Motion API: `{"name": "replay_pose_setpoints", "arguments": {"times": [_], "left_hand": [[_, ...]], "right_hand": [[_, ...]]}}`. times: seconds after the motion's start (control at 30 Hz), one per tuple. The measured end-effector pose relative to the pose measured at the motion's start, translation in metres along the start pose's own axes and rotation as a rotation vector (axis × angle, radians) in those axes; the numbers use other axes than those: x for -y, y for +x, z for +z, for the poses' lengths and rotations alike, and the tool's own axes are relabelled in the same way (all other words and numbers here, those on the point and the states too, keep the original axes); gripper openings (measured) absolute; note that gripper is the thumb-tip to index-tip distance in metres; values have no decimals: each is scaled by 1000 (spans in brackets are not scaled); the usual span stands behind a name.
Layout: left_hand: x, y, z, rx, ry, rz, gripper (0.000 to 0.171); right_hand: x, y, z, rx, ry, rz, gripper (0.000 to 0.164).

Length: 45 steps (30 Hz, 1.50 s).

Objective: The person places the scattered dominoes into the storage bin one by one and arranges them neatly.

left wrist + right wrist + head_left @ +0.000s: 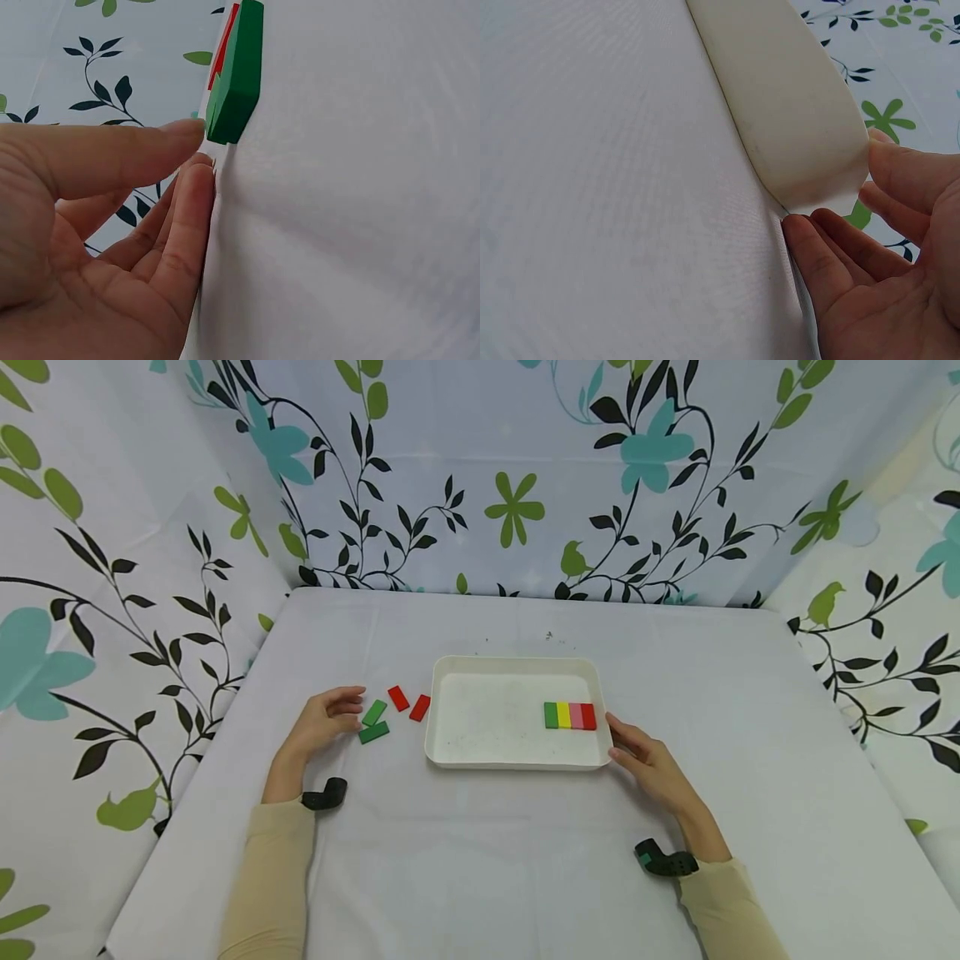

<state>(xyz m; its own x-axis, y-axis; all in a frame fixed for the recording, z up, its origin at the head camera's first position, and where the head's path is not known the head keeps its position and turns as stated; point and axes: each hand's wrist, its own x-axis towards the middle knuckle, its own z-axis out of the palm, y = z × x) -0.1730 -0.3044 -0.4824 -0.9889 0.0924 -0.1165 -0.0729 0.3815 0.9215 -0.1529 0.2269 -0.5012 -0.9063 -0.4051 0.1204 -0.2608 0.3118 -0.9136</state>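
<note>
A white rectangular tray (487, 714) lies on the table. At its right end, green, yellow (563, 716), pink and red blocks sit side by side in a row. My right hand (651, 768) rests at the tray's lower right corner, thumb at the rim and fingertips low against the wall (802, 97) in the right wrist view. To the left of the tray, my left hand (322, 724) lies with loosely bent fingers beside two green blocks (373, 732). In the left wrist view its thumb tip is close to the nearer green block (244, 75), with nothing between the fingers.
Two red blocks (398, 697) lie between the green ones and the tray's left edge. White cloth (480, 860) covers the table, and patterned curtains (480, 468) stand behind it and along both sides. A dark device sits on each wrist.
</note>
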Motion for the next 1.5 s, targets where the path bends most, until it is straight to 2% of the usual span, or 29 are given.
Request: {"name": "replay_pose_setpoints", "arguments": {"times": [0.2, 0.43, 0.77, 0.93, 1.17, 1.5], "left_hand": [[0, 3, 4, -4, 38, -20, 58], [0, 5, 6, 18, 158, -12, 59], [-4, 13, 7, 63, 267, -16, 55], [-5, 12, 6, 64, 289, -16, 51], [-3, 10, 9, 39, 294, 25, 46], [-5, 10, 10, 4, 316, -35, 48]], "right_hand": [[0, 0, -1, -4, -2, -5, 56], [1, 0, 0, -4, -6, 0, 55], [0, -1, -1, 0, -13, -12, 55], [0, -1, -1, 1, -14, -11, 56], [-1, -1, -1, 1, -9, -9, 56], [-2, -1, -1, 1, -5, -9, 56]]}}
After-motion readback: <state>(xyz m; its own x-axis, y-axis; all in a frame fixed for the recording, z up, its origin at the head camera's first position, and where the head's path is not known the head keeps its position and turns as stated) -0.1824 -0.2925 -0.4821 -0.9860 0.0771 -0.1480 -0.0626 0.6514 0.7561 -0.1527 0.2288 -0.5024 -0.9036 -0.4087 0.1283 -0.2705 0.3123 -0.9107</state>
